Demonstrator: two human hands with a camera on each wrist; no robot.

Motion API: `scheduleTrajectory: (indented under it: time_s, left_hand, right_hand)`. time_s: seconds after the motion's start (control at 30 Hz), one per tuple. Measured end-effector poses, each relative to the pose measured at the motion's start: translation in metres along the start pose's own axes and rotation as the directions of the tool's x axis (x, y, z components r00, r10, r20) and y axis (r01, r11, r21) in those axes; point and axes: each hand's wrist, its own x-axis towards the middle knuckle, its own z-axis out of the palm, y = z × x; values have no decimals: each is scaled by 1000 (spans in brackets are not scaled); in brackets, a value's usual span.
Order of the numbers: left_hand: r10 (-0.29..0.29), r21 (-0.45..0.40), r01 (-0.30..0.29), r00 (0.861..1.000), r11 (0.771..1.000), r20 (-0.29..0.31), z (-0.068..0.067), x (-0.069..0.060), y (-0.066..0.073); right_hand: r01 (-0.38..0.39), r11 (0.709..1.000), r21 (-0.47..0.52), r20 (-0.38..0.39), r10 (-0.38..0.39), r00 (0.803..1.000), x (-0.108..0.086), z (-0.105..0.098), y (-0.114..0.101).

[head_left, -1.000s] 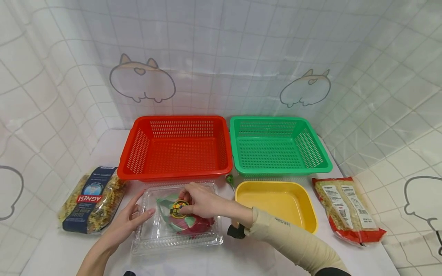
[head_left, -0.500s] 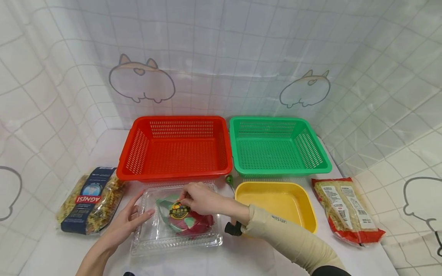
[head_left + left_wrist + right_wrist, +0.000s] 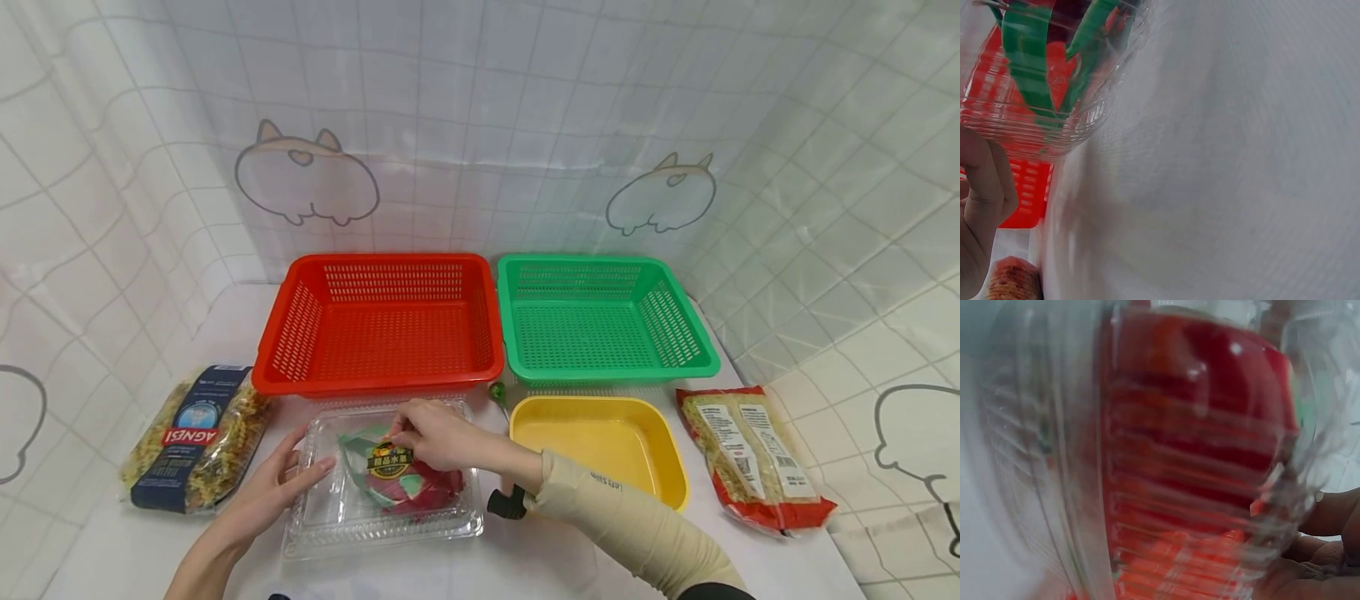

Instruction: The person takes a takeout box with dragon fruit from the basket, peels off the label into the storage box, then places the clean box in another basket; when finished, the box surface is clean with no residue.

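Observation:
A clear plastic clamshell box [image 3: 322,517] lies in front of me with a pink and green dragon fruit [image 3: 431,492] inside. On its lid is a round black and gold sticker [image 3: 388,460]. My right hand [image 3: 442,433] pinches the sticker's upper right edge with curled fingers and thumb; the exact contact is partly hidden. My left hand [image 3: 273,487] rests at the box's left side, thumb stretched over the lid and fingers along the edge. In the right wrist view the fruit [image 3: 1197,406] shows blurred through the plastic.
Behind the box stand a red basket [image 3: 378,387] and a green basket [image 3: 615,372]. A yellow tray [image 3: 600,404] is right of it. Pasta bags flank the table: one [image 3: 187,442] left, another bag with red ends [image 3: 753,454] right. A small green-tipped item [image 3: 497,390] lies near the baskets.
My right thumb has shifted up off the sticker's face to its upper edge, so more of the lettering shows. The left hand and the box stay almost still.

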Motion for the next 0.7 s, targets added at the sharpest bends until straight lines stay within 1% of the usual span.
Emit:
scheduleTrajectory:
  time_s: [0.43,0.53,0.7]
  left_hand:
    - [11,7,-11,1000,1000,-9,1,0,-1]
    - [12,4,-12,1000,1000,-7,0,0,-1]
    - [15,3,-15,1000,1000,-6,0,0,-1]
  right_hand:
    - [-18,1000,15,7,18,1000,-1,2,0]
    - [-30,998,55,11,30,999,-1,3,0]
    - [-49,984,171,28,45,999,-2,2,3]
